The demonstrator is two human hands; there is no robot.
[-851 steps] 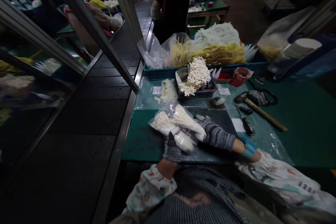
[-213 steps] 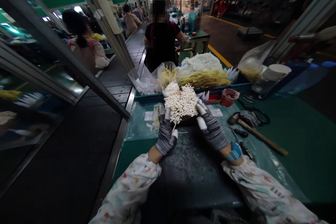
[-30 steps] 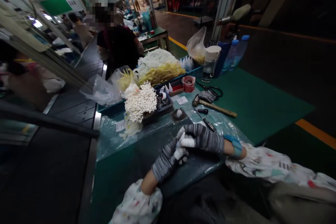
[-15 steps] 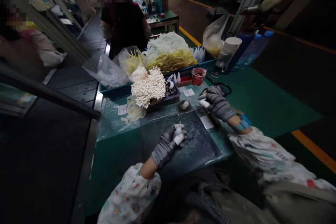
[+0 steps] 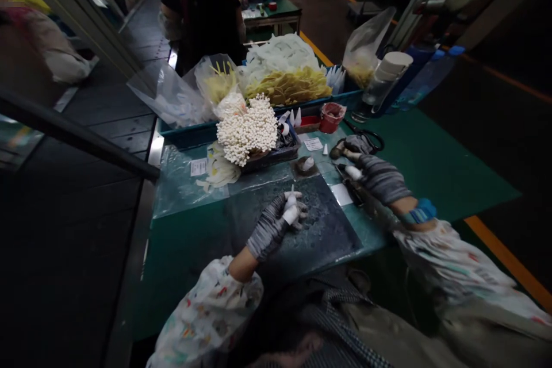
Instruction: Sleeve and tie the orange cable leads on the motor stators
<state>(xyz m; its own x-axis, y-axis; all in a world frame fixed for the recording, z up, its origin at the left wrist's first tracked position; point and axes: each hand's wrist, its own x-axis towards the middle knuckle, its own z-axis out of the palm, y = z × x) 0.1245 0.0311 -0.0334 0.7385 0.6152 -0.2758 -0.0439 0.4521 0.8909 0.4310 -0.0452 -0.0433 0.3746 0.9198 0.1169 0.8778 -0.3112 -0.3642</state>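
My left hand (image 5: 276, 221), in a grey striped glove with white fingertips, is closed round a small white bottle with a pointed nozzle (image 5: 292, 198). The nozzle points up, away from me, above a dark worn mat (image 5: 328, 224); the fingers hide most of the bottle. To the right, my right hand (image 5: 379, 175), gloved alike, has its thumb and fingers apart, over a dark slender tool (image 5: 352, 188) whose kind I cannot make out. A small white cone-shaped cap (image 5: 325, 149) stands left of those fingers. Between the hands sits a small dark dish (image 5: 297, 170) with a white lump.
A bunch of white bead-tipped stems (image 5: 248, 132) lies on a dark box. Behind it, a blue tray (image 5: 190, 135) holds yellow and pale pieces. A red pot (image 5: 331, 119), scissors (image 5: 375, 138) and a clear bottle (image 5: 382, 83) stand at right. A person (image 5: 202, 17) is beyond.
My right hand has moved right and nearer to me, its thumb parting from the fingers. The white cap now shows standing on the table. My left hand keeps its hold; the view has shifted slightly.
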